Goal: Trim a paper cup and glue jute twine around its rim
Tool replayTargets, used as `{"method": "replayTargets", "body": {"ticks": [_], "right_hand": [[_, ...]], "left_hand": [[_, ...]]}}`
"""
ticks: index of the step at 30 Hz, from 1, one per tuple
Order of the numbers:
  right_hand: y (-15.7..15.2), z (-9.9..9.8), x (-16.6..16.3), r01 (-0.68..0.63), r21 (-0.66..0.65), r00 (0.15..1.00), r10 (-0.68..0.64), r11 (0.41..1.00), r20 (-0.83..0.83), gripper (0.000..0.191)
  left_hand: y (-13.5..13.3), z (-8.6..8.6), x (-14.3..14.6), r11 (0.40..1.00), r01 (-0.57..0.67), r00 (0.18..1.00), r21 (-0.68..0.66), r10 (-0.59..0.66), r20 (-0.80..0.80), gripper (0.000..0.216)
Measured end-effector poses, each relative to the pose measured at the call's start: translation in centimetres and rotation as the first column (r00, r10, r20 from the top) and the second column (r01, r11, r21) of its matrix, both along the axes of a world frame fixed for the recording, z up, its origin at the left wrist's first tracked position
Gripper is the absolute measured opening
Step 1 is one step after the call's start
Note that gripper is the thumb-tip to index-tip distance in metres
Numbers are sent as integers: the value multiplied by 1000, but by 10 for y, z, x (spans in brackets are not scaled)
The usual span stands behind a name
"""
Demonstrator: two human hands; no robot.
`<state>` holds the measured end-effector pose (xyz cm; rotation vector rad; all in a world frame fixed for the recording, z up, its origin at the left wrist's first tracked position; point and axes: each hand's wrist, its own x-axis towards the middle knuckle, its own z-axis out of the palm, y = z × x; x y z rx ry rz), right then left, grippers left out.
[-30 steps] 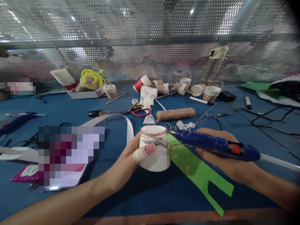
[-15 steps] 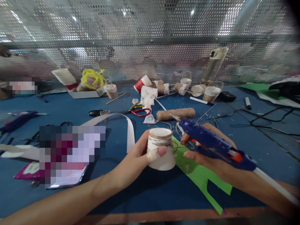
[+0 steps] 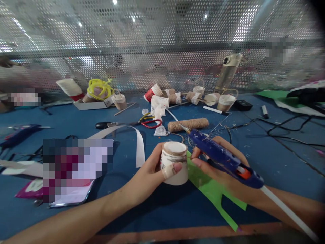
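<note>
My left hand (image 3: 157,166) is wrapped round a white paper cup (image 3: 179,176), its thumb, with a tape band on it, across the front. The cup stands bottom up, with brown twine wound round its upper end. On the right, my right hand (image 3: 215,166) holds a blue hot glue gun (image 3: 213,149), nozzle pointing up and left, a white glue stick (image 3: 289,213) out of its back. The thumb and a finger of that hand are pinched together beside the cup, seemingly on the twine. Behind the nozzle lies a roll of twine (image 3: 188,124).
Green paper (image 3: 208,189) lies under my right hand. Scissors with red and yellow handles (image 3: 151,123), a white paper strip (image 3: 140,145) and a phone (image 3: 73,193) lie around. Small twine-covered baskets (image 3: 226,101), a bottle (image 3: 227,74) and black cables (image 3: 276,134) are farther back, before a perforated metal screen (image 3: 162,61).
My right hand has moved left towards the cup with the glue gun, and its thumb and finger have closed together. The view has shifted slightly; my left hand still holds the cup.
</note>
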<state>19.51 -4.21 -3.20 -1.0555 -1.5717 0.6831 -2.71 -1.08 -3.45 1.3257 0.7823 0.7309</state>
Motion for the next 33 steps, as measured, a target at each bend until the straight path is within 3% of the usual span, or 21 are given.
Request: {"method": "replayTargets", "body": {"ticks": [5, 10, 20, 24, 33], "right_hand": [[-2, 8, 0, 49, -12, 999, -49, 999, 8, 14], [1, 9, 0, -1, -52, 1000, 1, 999, 1, 12], [3, 12, 0, 39, -56, 999, -41, 998, -31, 12], [3, 13, 0, -2, -101, 999, -3, 995, -46, 12], [6, 10, -1, -26, -156, 995, 10, 987, -99, 14]], "left_hand": [[0, 1, -1, 1000, 10, 1000, -17, -10, -15, 45], [1, 0, -3, 998, 31, 1000, -49, -31, -4, 44], [0, -6, -2, 975, 119, 982, -185, -89, 164, 46], [0, -9, -1, 961, 136, 968, -241, -77, 241, 45], [-3, -3, 3, 941, 152, 951, -304, -55, 305, 46]]}}
